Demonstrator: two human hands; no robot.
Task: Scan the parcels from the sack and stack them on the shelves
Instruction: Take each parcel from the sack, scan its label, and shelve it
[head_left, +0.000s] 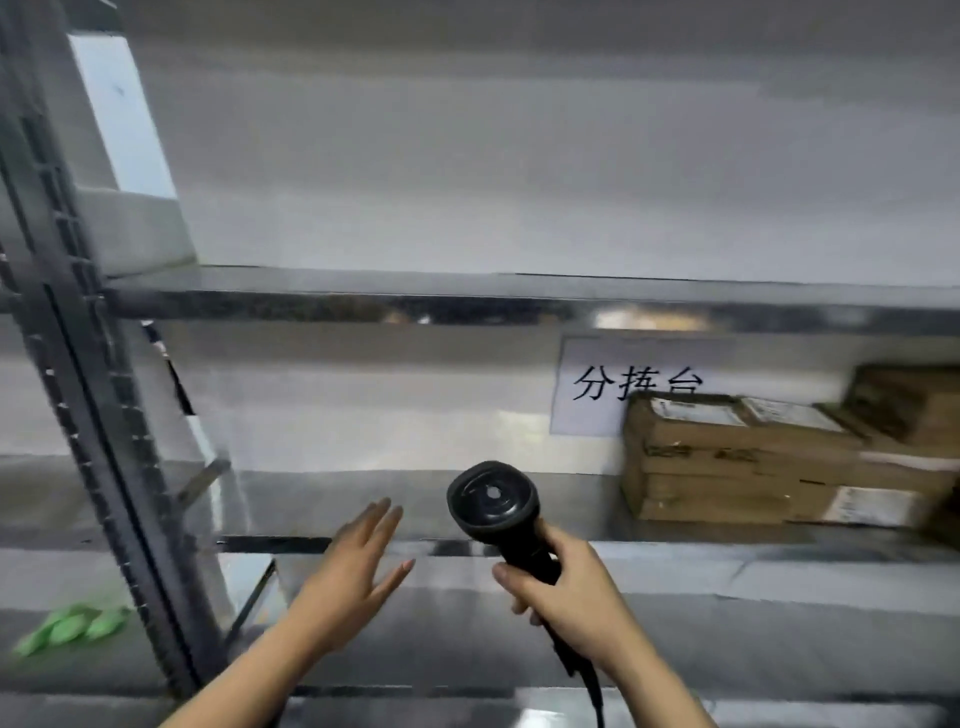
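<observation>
Two hands are up close to the camera. The right hand (566, 592) grips the handle of a black scanner (496, 506), head uppermost, its cable trailing down past the wrist. Just left of the scanner, the left hand (358, 577) is spread flat, fingers straight and holding nothing. Beyond the scanner and to its right, brown parcels (753, 467) sit stacked on a metal shelf (311, 499). Behind them a white sign (592, 387) with black characters hangs, its lower corner hidden by the top parcel. Far left of the scanner stands a grey upright (78, 364).
</observation>
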